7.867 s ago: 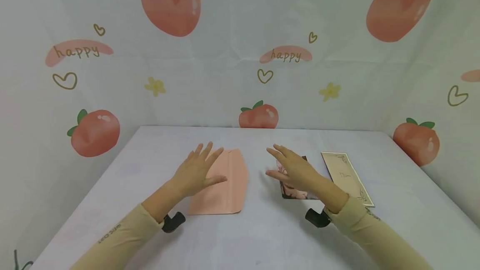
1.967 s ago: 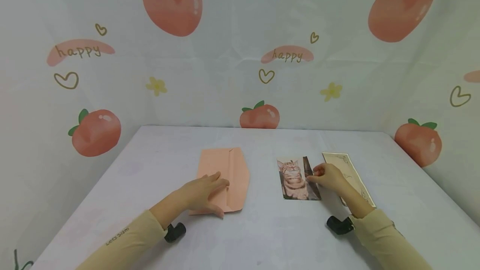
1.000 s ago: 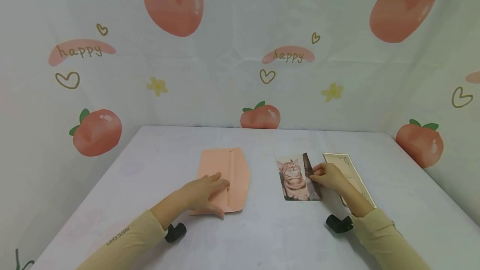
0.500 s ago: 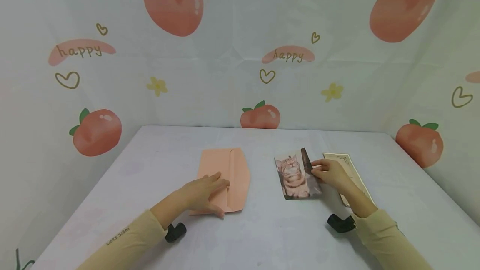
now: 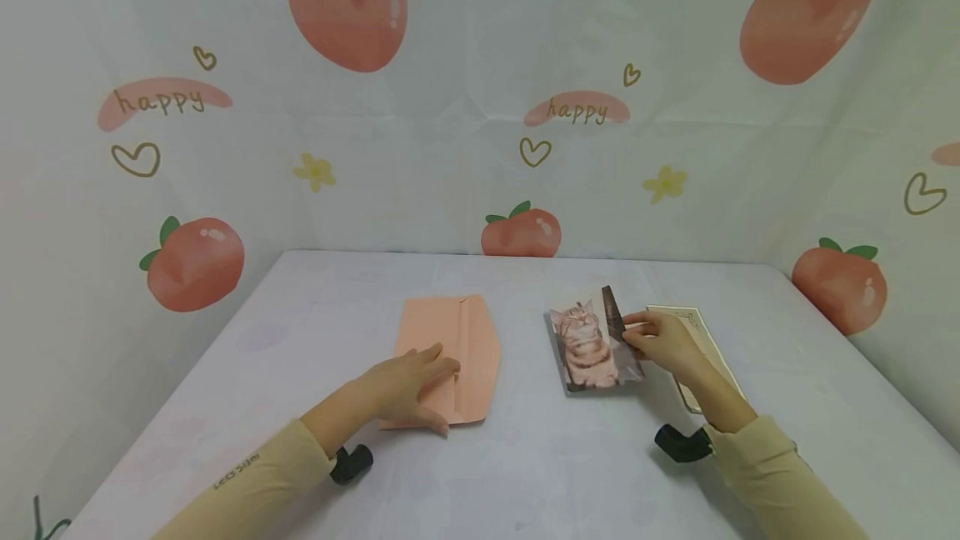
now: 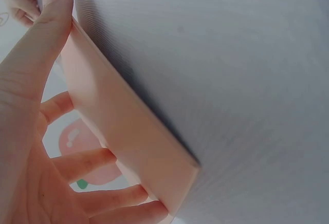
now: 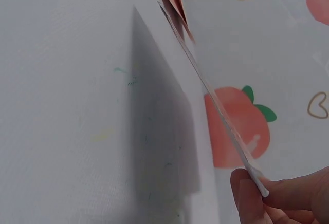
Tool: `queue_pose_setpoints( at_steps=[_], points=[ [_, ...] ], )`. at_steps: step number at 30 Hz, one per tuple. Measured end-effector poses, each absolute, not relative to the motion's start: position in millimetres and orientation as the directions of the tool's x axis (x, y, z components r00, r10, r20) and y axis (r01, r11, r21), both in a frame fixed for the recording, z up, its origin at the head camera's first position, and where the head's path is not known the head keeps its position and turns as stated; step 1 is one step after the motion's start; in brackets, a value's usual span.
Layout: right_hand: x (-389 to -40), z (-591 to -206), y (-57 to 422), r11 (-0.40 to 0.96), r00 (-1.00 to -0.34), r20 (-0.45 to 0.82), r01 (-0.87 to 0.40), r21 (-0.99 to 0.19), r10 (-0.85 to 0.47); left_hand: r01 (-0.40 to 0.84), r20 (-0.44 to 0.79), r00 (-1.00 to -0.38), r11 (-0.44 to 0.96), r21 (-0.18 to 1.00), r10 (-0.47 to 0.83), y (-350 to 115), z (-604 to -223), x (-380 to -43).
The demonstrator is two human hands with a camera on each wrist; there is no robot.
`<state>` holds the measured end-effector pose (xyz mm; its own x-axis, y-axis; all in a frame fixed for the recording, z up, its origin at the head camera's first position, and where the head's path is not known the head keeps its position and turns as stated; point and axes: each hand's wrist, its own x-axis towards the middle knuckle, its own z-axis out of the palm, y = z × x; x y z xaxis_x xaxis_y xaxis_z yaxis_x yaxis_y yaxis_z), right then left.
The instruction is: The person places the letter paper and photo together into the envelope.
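Note:
A peach-coloured envelope point(image 5: 476, 365) lies on the table with its flap toward the right. My left hand point(image 5: 397, 394) rests on it, fingers spread; in the left wrist view the thumb touches one edge of the envelope point(image 6: 113, 116) and the fingertips lie along it. To the right, my right hand point(image 5: 663, 348) pinches the right edge of a cat photo card point(image 5: 585, 348) between thumb and fingers. Seen edge-on in the right wrist view, the photo card point(image 7: 218, 106) is tilted and raised off the table, its shadow beneath it.
A cream card with an ornate dark border point(image 5: 697, 327) lies at the right, partly hidden by the right hand and forearm. The white table point(image 5: 525, 473) backs onto a curtain point(image 5: 450, 190) printed with fruit, hearts and flowers. Both wrists carry black cameras point(image 5: 682, 444).
Earlier both hands hovered above the table. The left came down onto the envelope and has stayed there. The right took the photo card's right edge and has lifted it, tilting it up.

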<state>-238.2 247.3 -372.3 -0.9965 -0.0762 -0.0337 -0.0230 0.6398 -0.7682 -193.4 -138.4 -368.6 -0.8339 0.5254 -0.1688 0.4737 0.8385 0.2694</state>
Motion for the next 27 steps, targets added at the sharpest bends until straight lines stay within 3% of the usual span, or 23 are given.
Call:
queue_pose_setpoints(
  at_steps=[27],
  points=[
    [-235.9,-367.8,227.4,0.61,-0.994,-0.035,-0.032,-0.792,-0.099,0.482,-0.159,-0.831,0.832,0.274,0.534,-139.4,-371.0,-194.9]
  ],
)
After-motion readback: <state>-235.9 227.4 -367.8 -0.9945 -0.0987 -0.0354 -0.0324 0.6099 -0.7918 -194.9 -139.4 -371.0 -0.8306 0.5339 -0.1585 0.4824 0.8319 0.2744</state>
